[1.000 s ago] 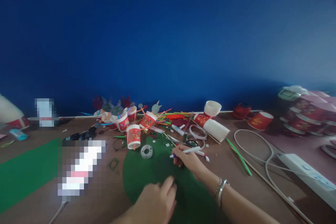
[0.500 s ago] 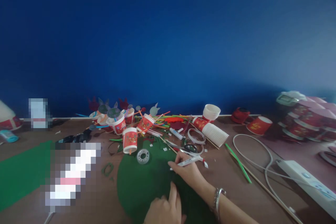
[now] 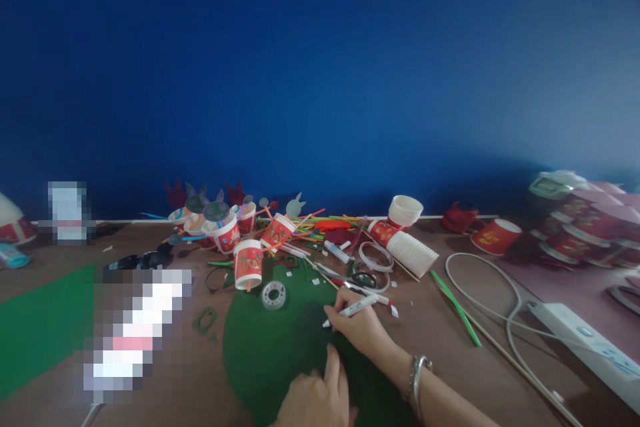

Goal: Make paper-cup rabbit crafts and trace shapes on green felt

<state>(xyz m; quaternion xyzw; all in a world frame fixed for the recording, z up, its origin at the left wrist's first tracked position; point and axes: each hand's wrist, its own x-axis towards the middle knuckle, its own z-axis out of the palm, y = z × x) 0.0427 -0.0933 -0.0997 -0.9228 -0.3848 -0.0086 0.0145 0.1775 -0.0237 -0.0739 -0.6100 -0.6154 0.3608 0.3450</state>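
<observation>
A dark green sheet (image 3: 270, 360) with a rounded left edge lies on the brown table. My right hand (image 3: 356, 320) pinches a white marker (image 3: 359, 307), its tip close to the sheet's surface. Below it my left hand (image 3: 320, 393) rests on the sheet, index finger stretched forward and nothing seen in its grasp. A roll of clear tape (image 3: 273, 295) sits at the sheet's upper left. Scissors (image 3: 364, 280) with black handles lie just beyond my right hand.
Decorated red paper cups (image 3: 249, 265) stand behind the sheet, near coloured strips (image 3: 320, 227). Stacked cups (image 3: 413, 255) lie on their side. A cable (image 3: 517, 300) and power strip (image 3: 590, 340) are at right, a green sheet (image 3: 45, 327) at left.
The view has shifted slightly. My right hand still holds the marker, and its tip shows a little more clearly. My left hand remains on the green sheet.
</observation>
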